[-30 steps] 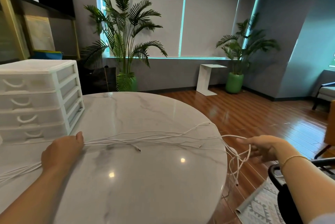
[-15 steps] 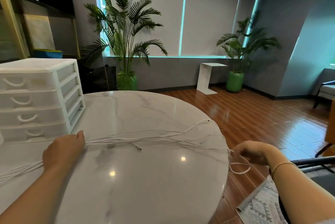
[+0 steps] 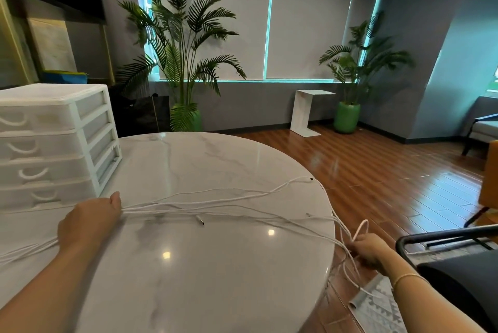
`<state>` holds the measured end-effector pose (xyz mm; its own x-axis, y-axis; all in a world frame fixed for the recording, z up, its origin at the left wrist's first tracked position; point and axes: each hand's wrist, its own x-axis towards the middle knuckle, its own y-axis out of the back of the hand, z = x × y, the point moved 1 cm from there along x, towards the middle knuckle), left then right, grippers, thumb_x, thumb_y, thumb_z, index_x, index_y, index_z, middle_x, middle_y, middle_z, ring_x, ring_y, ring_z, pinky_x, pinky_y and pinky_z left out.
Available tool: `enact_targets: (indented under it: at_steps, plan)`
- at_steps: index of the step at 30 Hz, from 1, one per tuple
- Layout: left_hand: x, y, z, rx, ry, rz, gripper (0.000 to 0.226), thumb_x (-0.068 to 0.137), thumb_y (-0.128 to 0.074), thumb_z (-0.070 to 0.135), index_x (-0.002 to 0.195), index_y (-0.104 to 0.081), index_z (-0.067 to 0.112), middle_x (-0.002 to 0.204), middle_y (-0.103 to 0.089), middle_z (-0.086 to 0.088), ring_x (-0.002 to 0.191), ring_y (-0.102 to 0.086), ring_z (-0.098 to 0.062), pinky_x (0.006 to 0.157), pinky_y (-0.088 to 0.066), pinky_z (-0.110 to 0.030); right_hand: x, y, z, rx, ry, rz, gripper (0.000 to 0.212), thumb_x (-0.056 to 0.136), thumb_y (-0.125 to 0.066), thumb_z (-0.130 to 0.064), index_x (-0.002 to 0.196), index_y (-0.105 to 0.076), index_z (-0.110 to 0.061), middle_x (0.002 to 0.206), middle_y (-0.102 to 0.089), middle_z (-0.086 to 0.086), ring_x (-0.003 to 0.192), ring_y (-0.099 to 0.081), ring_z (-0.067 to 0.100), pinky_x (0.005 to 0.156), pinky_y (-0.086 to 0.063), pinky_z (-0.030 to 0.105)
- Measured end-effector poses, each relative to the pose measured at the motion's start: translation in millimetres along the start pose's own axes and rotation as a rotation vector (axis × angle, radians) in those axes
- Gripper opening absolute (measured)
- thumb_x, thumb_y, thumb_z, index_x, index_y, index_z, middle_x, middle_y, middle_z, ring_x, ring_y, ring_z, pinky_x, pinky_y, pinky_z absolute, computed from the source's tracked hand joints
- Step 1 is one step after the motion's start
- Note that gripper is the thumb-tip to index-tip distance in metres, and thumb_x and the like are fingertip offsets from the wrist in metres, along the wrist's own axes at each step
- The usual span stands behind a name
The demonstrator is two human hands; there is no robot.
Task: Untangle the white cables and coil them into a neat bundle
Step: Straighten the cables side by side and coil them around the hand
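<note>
Running left to right across the worktop (image 3: 215, 279), the cables (image 3: 215, 206) lie stretched between our hands. Our left hand (image 3: 89, 221) grips one end on the marble; our right hand (image 3: 367, 250) pinches the loose ends off the edge, nearer for coiling.

Left hand (image 3: 87, 222) knuckles-up, fingers curled under, thumb forward. Right hand (image 3: 370, 252) lower, fingers closed in a fist, forearm extended.

The right hand (image 3: 369, 252) has dropped below the table (image 3: 215, 279) edge and closed on the cables (image 3: 242, 207), drawing their hanging ends down; a small loop now stands above its fingers
</note>
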<state>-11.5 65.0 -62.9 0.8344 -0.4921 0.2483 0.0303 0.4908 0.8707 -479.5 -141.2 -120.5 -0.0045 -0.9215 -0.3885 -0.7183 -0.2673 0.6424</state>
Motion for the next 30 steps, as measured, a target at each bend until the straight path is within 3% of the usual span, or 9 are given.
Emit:
enact_targets:
  at_steps: [7,9,13,17,21,26,30]
  plan:
    - [0.6,0.5,-2.1,0.011,-0.006,0.003,0.054,0.099,-0.029,0.040,0.098,-0.066,0.001,0.110,-0.060,-0.026,0.101,-0.054,-0.041,0.085,-0.039,-0.040,2.6,17.6,-9.3,-0.223,0.007,0.232,0.024,0.084,-0.069,-0.028,0.075,-0.064,-0.007,0.061,-0.063,0.004,0.046,-0.057,0.014,0.042,-0.042,0.021]
    - [0.5,0.3,-1.4,0.009,-0.008,0.006,0.053,0.099,-0.029,0.039,0.098,-0.066,0.001,0.111,-0.060,-0.026,0.101,-0.054,-0.041,0.082,-0.038,-0.039,0.8,22.4,-10.6,-0.110,0.064,0.240,0.027,0.079,-0.074,-0.029,0.073,-0.061,-0.006,0.062,-0.062,0.007,0.050,-0.055,0.016,0.047,-0.042,0.024]
    - [-0.7,1.7,-1.5,-0.001,-0.001,0.006,0.053,0.099,-0.030,0.038,0.097,-0.066,0.000,0.108,-0.060,-0.027,0.099,-0.054,-0.041,0.080,-0.037,-0.038,0.1,27.3,-17.3,0.337,0.139,0.077,0.021,0.087,-0.066,-0.017,0.079,-0.062,0.003,0.056,-0.054,0.010,0.045,-0.045,0.017,0.037,-0.040,0.021]
    - [-2.3,2.7,-0.1,-0.013,0.008,0.004,0.053,0.099,-0.031,0.038,0.098,-0.066,-0.001,0.109,-0.060,-0.028,0.100,-0.054,-0.041,0.084,-0.038,-0.039,-0.8,31.8,-34.6,0.599,0.177,0.002,0.017,0.090,-0.060,-0.010,0.076,-0.056,-0.002,0.059,-0.045,0.007,0.036,-0.041,0.008,0.031,-0.037,0.015]
    - [-1.7,2.7,-1.3,0.000,0.007,-0.001,0.053,0.099,-0.030,0.039,0.099,-0.066,0.000,0.110,-0.060,-0.027,0.101,-0.054,-0.041,0.084,-0.038,-0.039,0.1,43.6,-52.8,0.691,0.240,0.032,0.010,0.090,-0.061,-0.012,0.084,-0.057,-0.005,0.058,-0.036,0.002,0.029,-0.035,0.003,0.027,-0.029,0.014]
    - [0.1,2.0,-1.2,0.011,0.000,-0.001,0.054,0.099,-0.029,0.038,0.099,-0.066,0.000,0.109,-0.060,-0.026,0.100,-0.054,-0.040,0.081,-0.037,-0.038,-6.6,61.9,-64.9,0.774,0.227,0.014,0.020,0.095,-0.051,-0.015,0.082,-0.058,-0.002,0.036,-0.037,-0.003,0.024,-0.027,0.003,0.025,-0.019,0.013]
    - [0.4,0.6,-1.6,0.011,-0.003,0.002,0.055,0.099,-0.028,0.039,0.100,-0.066,0.001,0.110,-0.060,-0.026,0.101,-0.055,-0.040,0.083,-0.039,-0.039,-11.0,75.4,-73.9,0.684,0.189,0.039,0.012,0.090,-0.060,-0.009,0.084,-0.058,0.001,0.050,-0.043,0.002,0.025,-0.031,0.006,0.025,-0.021,0.013]
